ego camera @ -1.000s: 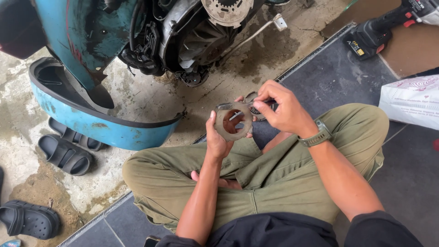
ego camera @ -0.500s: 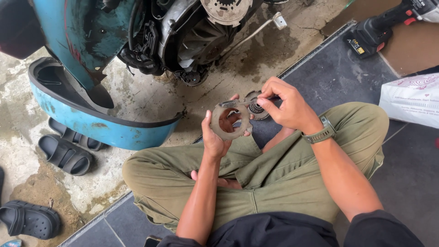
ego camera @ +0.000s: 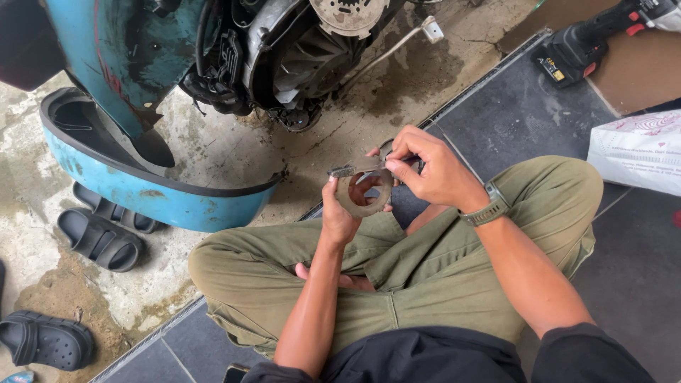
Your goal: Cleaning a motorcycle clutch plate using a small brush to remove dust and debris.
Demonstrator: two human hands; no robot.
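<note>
**Seated worker, ring part and blade held over the lap**

Item 1. Olive-green trousers (ego camera: 425, 284), legs crossed on the dark grey floor tiles (ego camera: 525, 120); a green wristwatch (ego camera: 488, 211) on the right wrist.

Item 2. Left hand (ego camera: 339, 216): fingers closed round the lower edge of a flat, dull grey-brown metal ring (ego camera: 363, 193) with a wide round hole, held upright above the knees. Surface looks worn and grimy, rim uneven.

Item 3. Right hand (ego camera: 433, 170): fingertips pinched on a thin, flat grey metal blade tool (ego camera: 355, 170). A second ago the blade sat lower against the ring, half a second ago it was off to the side with another small round piece; now it lies across the ring's top edge, touching it. My reading: scraping or prising at the rim has resumed.

Item 4. Beyond: a blue scooter body panel (ego camera: 149, 191), exposed black engine parts (ego camera: 298, 64), black rubber sandals (ego camera: 99, 237), a cordless power drill (ego camera: 589, 39), a white sack (ego camera: 638, 152).
</note>
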